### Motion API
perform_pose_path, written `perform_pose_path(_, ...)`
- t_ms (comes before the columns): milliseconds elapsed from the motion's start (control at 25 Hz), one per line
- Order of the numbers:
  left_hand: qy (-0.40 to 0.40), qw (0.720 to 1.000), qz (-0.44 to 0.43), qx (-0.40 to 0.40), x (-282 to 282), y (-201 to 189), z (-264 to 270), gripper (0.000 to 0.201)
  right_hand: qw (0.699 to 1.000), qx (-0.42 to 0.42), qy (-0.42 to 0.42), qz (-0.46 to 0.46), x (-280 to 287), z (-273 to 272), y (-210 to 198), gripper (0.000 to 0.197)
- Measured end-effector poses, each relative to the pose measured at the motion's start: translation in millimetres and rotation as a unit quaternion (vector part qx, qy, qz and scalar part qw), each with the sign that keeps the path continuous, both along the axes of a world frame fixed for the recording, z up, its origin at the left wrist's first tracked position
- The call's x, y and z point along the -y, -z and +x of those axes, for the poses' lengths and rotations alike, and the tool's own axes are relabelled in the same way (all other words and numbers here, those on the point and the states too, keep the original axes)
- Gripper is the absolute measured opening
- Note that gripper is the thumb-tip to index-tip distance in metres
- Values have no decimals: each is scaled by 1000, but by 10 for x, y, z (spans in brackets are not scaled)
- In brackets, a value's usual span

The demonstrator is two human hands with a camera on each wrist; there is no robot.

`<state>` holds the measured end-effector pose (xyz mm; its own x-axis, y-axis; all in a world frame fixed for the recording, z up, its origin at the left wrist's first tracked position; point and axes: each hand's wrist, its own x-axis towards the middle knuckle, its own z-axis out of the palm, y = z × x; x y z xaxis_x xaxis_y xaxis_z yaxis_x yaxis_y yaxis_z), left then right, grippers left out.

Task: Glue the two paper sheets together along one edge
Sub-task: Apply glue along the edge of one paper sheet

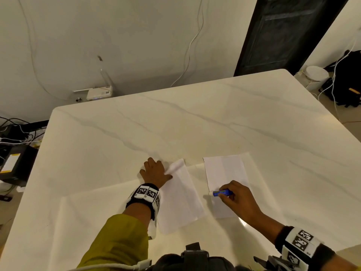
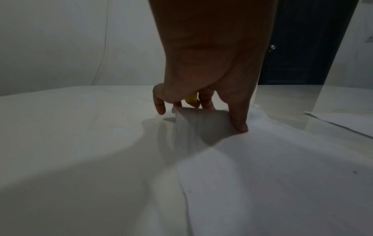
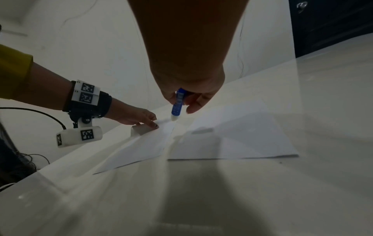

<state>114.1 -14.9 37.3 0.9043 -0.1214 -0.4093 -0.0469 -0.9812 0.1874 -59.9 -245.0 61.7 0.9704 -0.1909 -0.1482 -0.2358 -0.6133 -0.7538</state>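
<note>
Two white paper sheets lie side by side on the marble table (image 1: 175, 124). My left hand (image 1: 156, 173) rests on the far left corner of the left sheet (image 1: 179, 200), its thumb (image 2: 240, 126) pressing the paper. That corner (image 2: 201, 126) curls up under the palm. The curled fingers hold a small yellow cap (image 2: 190, 99). My right hand (image 1: 238, 198) grips a blue glue stick (image 1: 221, 193) whose white tip touches the left edge of the right sheet (image 1: 226, 173). In the right wrist view the glue stick (image 3: 177, 103) points down at the gap between the left sheet (image 3: 141, 148) and the right sheet (image 3: 232, 140).
A white box (image 1: 99, 92) with cables sits on the floor beyond the table's far edge. Black gear and wires (image 1: 17, 153) lie off the left side. A dark door (image 1: 283, 32) and a black bag (image 1: 347, 79) are at the back right.
</note>
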Motion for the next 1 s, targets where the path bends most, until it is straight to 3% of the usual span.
perform_pose_path(120, 4, 998, -64, -14, -7, -64, 6, 39, 1000, 1, 6, 8, -9, 13, 73, 11)
perform_pose_path(240, -48, 986, -154, -27, -47, -128, 60, 49, 1000, 17, 8, 12, -49, 77, 134, 11)
perform_pose_path(320, -73, 982, -170, -39, -82, -175, 106, 47, 999, 31, 4, 20, -82, 120, 139, 11)
perform_pose_path(440, -49, 976, -205, -62, -121, -333, 163, 33, 998, 45, 5, 32, -83, 153, 121, 11)
perform_pose_path(520, -72, 959, -273, -42, -205, -496, 187, 18, 997, 56, 14, 43, -57, 168, 107, 11)
perform_pose_path(640, -183, 919, -350, -18, -443, -543, 162, 17, 996, 68, 30, 52, -27, 218, 94, 12)
perform_pose_path(720, -233, 913, -332, -40, -556, -439, 24, 23, 995, 72, 35, 54, -42, 282, 71, 12)
perform_pose_path(1000, -315, 932, -167, -66, -752, -79, -684, 30, 990, 74, 96, 76, -171, 631, 104, 9)
